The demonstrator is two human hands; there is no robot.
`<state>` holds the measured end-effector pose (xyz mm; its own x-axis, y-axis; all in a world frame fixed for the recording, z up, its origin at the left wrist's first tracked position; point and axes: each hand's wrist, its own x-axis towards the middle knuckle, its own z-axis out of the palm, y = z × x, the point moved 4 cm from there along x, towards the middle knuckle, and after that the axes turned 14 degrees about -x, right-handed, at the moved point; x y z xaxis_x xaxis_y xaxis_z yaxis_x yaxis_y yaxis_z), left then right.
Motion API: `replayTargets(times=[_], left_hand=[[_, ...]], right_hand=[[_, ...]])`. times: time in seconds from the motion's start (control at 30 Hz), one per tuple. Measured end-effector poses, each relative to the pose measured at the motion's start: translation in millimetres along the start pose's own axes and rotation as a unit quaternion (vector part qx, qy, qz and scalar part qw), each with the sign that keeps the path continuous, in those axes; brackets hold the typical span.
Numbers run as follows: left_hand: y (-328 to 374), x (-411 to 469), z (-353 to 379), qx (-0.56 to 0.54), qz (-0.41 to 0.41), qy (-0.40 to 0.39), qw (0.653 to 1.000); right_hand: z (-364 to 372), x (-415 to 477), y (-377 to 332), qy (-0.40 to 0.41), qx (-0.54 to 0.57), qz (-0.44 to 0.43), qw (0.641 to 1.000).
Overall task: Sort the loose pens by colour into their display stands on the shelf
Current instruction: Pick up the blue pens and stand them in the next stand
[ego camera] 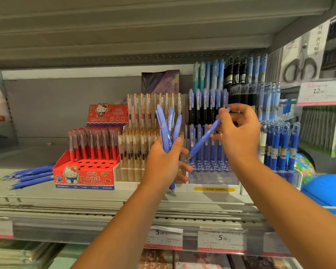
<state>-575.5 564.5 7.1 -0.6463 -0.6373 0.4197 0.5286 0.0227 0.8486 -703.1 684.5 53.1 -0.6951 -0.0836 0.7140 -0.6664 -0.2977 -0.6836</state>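
A bundle of blue pens (168, 129) is clasped in the grip of the left hand (163, 164). A single pen (203, 140) is pinched by the right hand (239, 133), tip angled toward the clear stand (213, 179), seemingly not yet seated. More loose pens (31, 175) are left on the shelf (85, 199).

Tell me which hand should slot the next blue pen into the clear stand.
Right. The right hand pinches a single pen, tip down by the holes of the clear stand; the left hand grips a bundle.

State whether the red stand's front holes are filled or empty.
Empty: front holes of the red stand are dark, bare; red pens stand behind.
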Motion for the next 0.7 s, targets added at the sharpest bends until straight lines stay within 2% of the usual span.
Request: replayTargets(times=[0.27,0.37,0.57,0.7], left_hand=[[-1.8,0.3,-3.2,0.086,0.013,-0.009,0.996],[-0.8,-0.4,-2.2,0.093,0.01,-0.016,0.995],[-0.3,-2.6,-0.8,0.085,0.0,-0.035,0.996],[-0.6,-3.2,-0.3,0.082,-0.002,-0.039,0.996]], right_hand=[[1.4,-1.3,-1.0,0.002,-0.181,-0.119,0.976],[3.0,0.7,2.5,-0.004,-0.216,-0.116,0.969],[14.5,0.5,12.7,-0.076,-0.305,-0.109,0.943],[18.6,2.1,16.3,-0.107,-0.323,-0.094,0.935]])
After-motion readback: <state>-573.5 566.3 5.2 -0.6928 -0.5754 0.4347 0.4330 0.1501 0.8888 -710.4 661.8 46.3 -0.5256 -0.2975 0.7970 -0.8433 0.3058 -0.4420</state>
